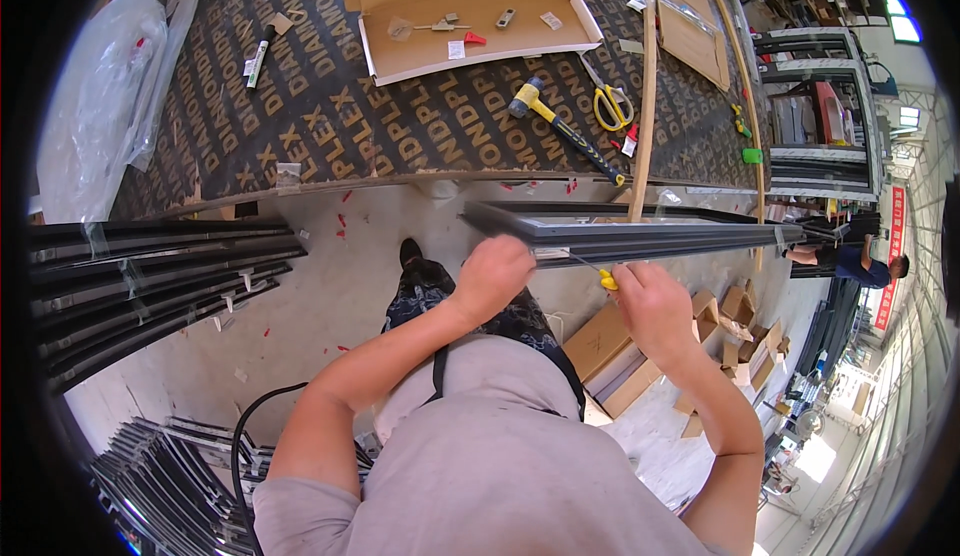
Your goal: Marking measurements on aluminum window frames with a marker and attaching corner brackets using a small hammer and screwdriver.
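Note:
A dark grey metal frame (660,242) runs from in front of my body to the right, just off the bench edge. My right hand (655,308) is closed round the yellow handle of a screwdriver (607,280). Its thin shaft points left, toward a small silver fitting (550,253) on the frame's near side. Beside that fitting, my left hand (497,276) rests against the frame with its fingers curled. What those fingertips hold, if anything, is hidden.
On the bench (420,141) lie a mallet (565,131), scissors (610,104), a marker (260,61) and an open cardboard box (480,41). Dark profiles (150,286) are stacked at left. Cardboard boxes (610,351) stand at right. Another person (865,266) works farther off.

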Demonstrator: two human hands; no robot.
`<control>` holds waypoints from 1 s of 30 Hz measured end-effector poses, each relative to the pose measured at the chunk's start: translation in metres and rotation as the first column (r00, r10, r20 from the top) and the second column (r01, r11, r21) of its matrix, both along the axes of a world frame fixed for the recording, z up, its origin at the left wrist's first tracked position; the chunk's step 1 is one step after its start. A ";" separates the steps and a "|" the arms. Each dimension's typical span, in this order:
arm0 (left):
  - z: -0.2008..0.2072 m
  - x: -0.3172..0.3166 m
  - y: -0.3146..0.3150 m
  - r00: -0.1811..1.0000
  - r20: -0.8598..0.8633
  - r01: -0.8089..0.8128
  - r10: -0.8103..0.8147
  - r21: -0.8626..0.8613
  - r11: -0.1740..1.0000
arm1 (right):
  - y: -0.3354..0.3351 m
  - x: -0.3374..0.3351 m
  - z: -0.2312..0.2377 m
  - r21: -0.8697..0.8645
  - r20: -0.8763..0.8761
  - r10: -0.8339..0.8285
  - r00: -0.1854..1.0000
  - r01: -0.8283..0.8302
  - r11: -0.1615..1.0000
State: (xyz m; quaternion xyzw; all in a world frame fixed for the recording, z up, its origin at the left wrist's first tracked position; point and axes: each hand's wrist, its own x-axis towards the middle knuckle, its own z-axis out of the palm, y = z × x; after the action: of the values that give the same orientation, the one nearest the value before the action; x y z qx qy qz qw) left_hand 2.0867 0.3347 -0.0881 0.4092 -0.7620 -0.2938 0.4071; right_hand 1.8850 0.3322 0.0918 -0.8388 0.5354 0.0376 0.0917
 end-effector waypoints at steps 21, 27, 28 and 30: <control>0.032 -0.053 -0.030 0.967 -0.156 0.214 -0.204 0.052 0.976 | -0.020 0.015 0.015 0.291 0.111 -0.222 0.969 0.182 0.939; 0.028 -0.050 -0.029 0.971 -0.097 0.226 -0.220 0.050 0.973 | -0.030 0.013 0.017 -0.082 -0.192 0.354 0.916 -0.374 0.924; 0.028 -0.050 -0.029 0.968 -0.064 0.248 -0.244 0.063 0.967 | -0.030 0.014 0.012 -0.062 -0.202 0.278 0.939 -0.296 0.953; 0.023 -0.052 -0.028 0.961 -0.139 0.246 -0.240 0.031 0.969 | -0.037 0.008 -0.006 -0.087 -0.110 0.167 0.980 -0.177 0.980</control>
State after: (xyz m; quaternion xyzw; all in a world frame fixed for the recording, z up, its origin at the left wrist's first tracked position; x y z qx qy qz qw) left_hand 2.0352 0.3072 -0.0653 0.3014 -0.7700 -0.3868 0.4084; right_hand 1.8929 0.2953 0.0856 -0.8825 0.4658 0.0623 0.0199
